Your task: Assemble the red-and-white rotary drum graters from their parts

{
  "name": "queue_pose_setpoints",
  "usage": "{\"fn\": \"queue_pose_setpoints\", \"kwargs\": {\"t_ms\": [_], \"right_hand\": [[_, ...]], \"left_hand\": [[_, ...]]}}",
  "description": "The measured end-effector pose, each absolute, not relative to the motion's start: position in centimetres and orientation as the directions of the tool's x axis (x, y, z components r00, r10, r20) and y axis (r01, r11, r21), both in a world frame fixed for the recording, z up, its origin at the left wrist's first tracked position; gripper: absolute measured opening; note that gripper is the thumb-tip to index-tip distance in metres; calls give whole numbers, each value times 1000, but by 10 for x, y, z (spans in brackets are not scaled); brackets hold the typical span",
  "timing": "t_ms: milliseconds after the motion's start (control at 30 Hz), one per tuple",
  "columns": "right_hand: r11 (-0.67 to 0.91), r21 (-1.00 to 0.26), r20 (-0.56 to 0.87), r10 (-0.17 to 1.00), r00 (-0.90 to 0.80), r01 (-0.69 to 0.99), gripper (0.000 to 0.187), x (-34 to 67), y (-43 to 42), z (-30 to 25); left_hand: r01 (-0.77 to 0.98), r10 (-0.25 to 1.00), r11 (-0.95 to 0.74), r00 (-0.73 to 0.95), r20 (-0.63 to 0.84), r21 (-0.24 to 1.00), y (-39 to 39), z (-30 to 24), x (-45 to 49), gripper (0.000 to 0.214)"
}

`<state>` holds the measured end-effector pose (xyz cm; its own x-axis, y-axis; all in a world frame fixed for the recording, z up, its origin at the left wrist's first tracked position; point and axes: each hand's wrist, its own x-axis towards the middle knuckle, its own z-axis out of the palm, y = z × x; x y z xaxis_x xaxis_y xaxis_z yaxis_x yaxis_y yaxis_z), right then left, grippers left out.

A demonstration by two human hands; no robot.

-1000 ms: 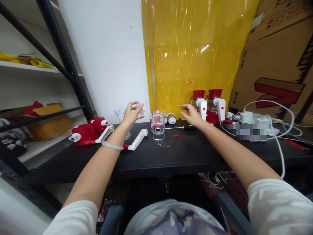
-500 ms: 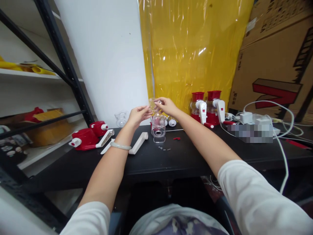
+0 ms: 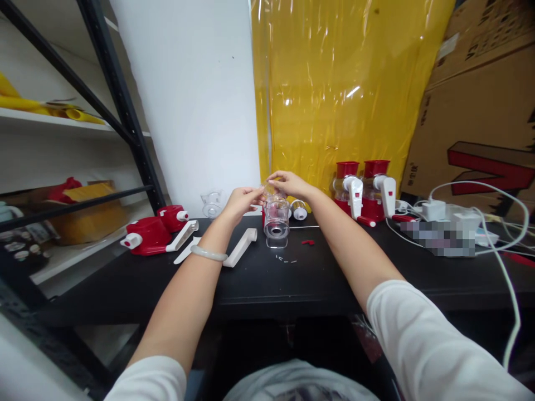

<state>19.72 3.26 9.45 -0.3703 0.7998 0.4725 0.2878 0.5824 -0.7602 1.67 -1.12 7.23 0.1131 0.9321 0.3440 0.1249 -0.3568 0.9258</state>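
Note:
My left hand point(image 3: 244, 203) and my right hand point(image 3: 290, 182) pinch a small clear plastic piece point(image 3: 271, 190) between them, one at each side. The piece is just above, perhaps touching, a clear plastic housing point(image 3: 276, 214) that stands on the black table with its round opening towards me. Fingers and see-through plastic hide where they meet. A red part shows behind the housing. To the right lies a white-ended drum point(image 3: 298, 210) beside a thin metal rod point(image 3: 304, 226). In front are a small red clip point(image 3: 308, 242) and several tiny pale pins point(image 3: 286, 260).
White crank handles point(image 3: 241, 248) and red grater bases point(image 3: 147, 236) lie at left, with another clear housing point(image 3: 212, 205) by the wall. Two assembled rotary graters point(image 3: 376, 192) stand at right, near white cables and a power strip point(image 3: 438, 236). A black shelf frame point(image 3: 121, 111) borders the left.
Both hands have lowered the clear piece towards the housing, and it now appears more tilted or edge-on. My view has shifted slightly; the things on the table look unmoved.

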Motion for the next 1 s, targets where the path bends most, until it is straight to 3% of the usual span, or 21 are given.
{"fn": "queue_pose_setpoints", "kwargs": {"t_ms": [267,367,567,733,867,1000], "right_hand": [[487,-845,357,822,-444,223,15,221,16,101],[467,-838,321,839,-440,281,16,225,11,106],[538,-709,379,836,-398,455,25,222,14,104],[643,-484,434,765,-475,594,43,222,13,104],[709,-433,401,704,-586,556,61,222,10,106],[742,-420,372,666,-647,522,62,220,7,107]], "left_hand": [[45,950,-299,114,292,953,-11,69,21,28],[56,954,-287,109,280,956,-12,70,23,24],[121,953,-290,123,275,949,-10,67,23,19],[159,957,-284,101,271,946,-4,65,20,20],[174,960,-278,95,265,945,-3,64,20,20],[190,961,-275,92,262,943,-6,64,22,20]]}}
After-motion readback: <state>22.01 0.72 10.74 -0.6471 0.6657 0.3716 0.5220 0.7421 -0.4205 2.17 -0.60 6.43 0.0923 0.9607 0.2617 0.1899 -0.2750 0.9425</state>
